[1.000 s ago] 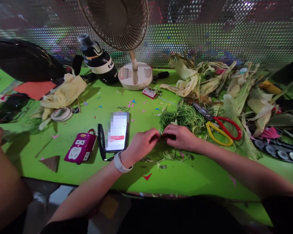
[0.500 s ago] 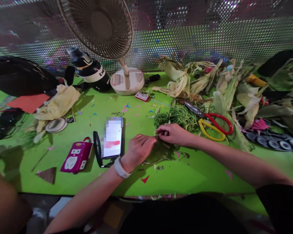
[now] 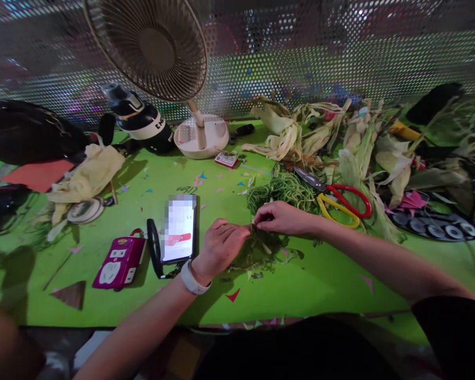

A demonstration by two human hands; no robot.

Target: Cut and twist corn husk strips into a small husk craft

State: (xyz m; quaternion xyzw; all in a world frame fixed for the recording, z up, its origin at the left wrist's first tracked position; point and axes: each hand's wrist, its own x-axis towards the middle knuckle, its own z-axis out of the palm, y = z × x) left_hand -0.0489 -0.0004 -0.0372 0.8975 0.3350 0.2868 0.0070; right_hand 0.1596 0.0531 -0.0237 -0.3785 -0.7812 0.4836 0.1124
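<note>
My left hand (image 3: 222, 247), with a white band (image 3: 193, 279) on the wrist, is closed in a pinch at mid-table. Its fingertips nearly meet those of my right hand (image 3: 280, 217), also closed in a pinch. Whatever lies between the fingers is too small to make out. Just beyond my right hand sits a heap of thin, curly green strands (image 3: 288, 189). Scissors (image 3: 328, 191) with one red and one yellow handle rest against its right side. Loose plant scraps (image 3: 261, 258) are scattered on the green tabletop (image 3: 285, 301) below my hands.
Left of my hands lie a lit phone (image 3: 179, 227) and a magenta power adapter (image 3: 121, 262). A fan (image 3: 201, 134), a black bottle (image 3: 146, 124) and a small red-and-white box (image 3: 226, 159) stand behind. Dry corn husks (image 3: 279, 134) cover the back right. Another person's arm (image 3: 3, 338) shows lower left.
The view has shifted slightly, so the objects on the table sit a little further left. My hands stay pinched close together at almost the same spot.
</note>
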